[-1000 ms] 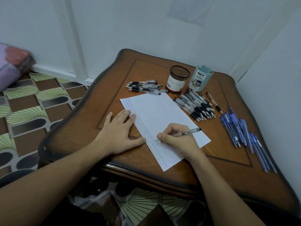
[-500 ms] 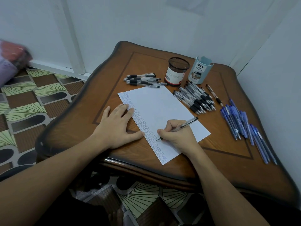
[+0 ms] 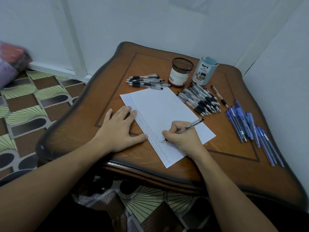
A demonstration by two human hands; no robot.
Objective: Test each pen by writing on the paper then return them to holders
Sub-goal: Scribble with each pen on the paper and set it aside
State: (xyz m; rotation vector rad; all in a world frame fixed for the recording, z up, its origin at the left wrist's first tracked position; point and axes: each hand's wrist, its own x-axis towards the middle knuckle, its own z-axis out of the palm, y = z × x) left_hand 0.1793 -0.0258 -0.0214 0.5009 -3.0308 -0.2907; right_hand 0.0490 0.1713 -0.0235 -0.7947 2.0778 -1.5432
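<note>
Writing: right hand (image 3: 182, 137) grips pen (image 3: 187, 129), tip on paper (image 3: 167, 111)
Left hand (image 3: 119, 129): flat, open, pinning paper's left edge

Left hand (image 3: 121, 129) flat, palm down, fingers spread, fingertips on left edge of paper (image 3: 167, 114). Right hand (image 3: 182, 137) curled around pen (image 3: 185, 129), heel resting on paper, nib touching paper. Both forearms reach in from near edge.

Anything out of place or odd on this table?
One thing: a lone reddish-brown pen lies apart between the black-grip pen pile and the blue pens. Both holders, black mesh cup and pale blue organizer, stand upright. Nothing looks spilled or damaged.
</note>
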